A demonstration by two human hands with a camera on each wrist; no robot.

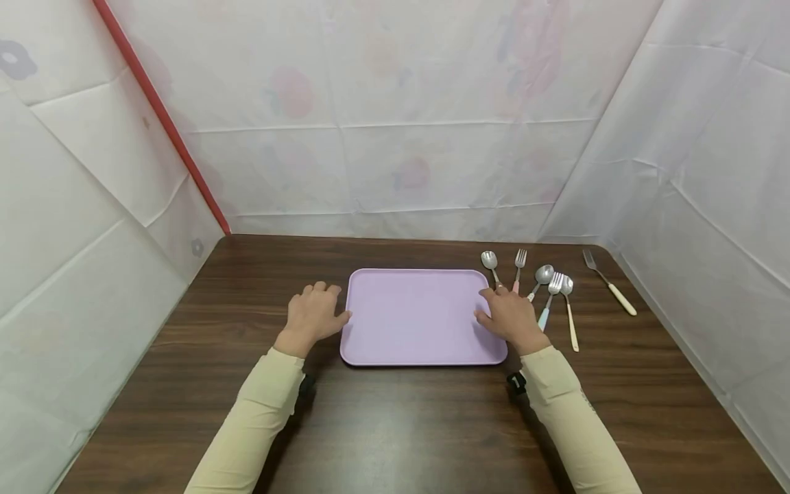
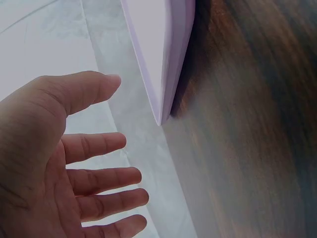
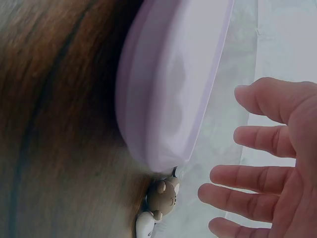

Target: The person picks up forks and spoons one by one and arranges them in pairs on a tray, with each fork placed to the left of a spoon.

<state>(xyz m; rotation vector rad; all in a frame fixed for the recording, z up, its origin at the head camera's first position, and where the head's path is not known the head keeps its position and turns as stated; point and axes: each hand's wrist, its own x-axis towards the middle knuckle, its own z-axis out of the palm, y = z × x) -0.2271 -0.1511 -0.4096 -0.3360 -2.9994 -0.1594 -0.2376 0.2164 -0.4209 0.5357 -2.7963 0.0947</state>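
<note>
Between left grip [image 1: 313,314] and right grip [image 1: 511,314], both wide, looks barely begun, with tray [image 1: 420,319], and cutlery [image 1: 555,284] past the latter, unheld.

Both hands [image 1: 313,313] [image 1: 511,317] apart, fingers [image 2: 104,179] outstretched

No lettering, no numbers — nothing legible

On one desk [image 1: 401,425], one purple tray [image 1: 416,319]. Cutlery [image 1: 571,326], six pieces in all: three spoons [image 1: 544,274] and three forks [image 1: 620,299], so equal numbers of each. One left hand [image 1: 313,314], one right hand [image 1: 511,315]: two in all, with five fingers [image 2: 104,179] apiece, thumbs [image 2: 89,91] included. Two pale sleeves [image 1: 247,425] and two dark wrist devices [image 1: 517,382], one of each per side. One red strip [image 1: 162,113]. White sheeting [image 1: 395,171] on three sides.
</note>
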